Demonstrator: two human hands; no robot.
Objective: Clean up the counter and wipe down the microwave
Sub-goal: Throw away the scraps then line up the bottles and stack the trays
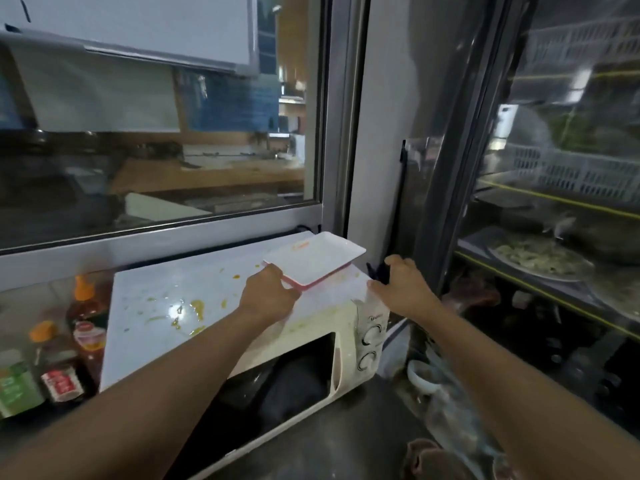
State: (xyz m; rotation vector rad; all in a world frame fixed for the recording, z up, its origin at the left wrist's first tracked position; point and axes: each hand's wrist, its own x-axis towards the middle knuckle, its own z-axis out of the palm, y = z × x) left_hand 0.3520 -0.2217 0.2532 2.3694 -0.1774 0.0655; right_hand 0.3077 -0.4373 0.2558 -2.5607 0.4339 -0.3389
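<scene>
A white microwave stands on the counter, its top smeared with yellow-orange food stains. A white rectangular tray with a red underside sits tilted on the far right of that top. My left hand grips the tray's near corner. At the microwave's right rear corner my right hand has its fingers curled round a dark object that I cannot identify.
Sauce bottles and a green container stand left of the microwave. A large window rises behind it. A glass-door fridge with trays of food stands at the right. Cloth-like items lie on the counter at the lower right.
</scene>
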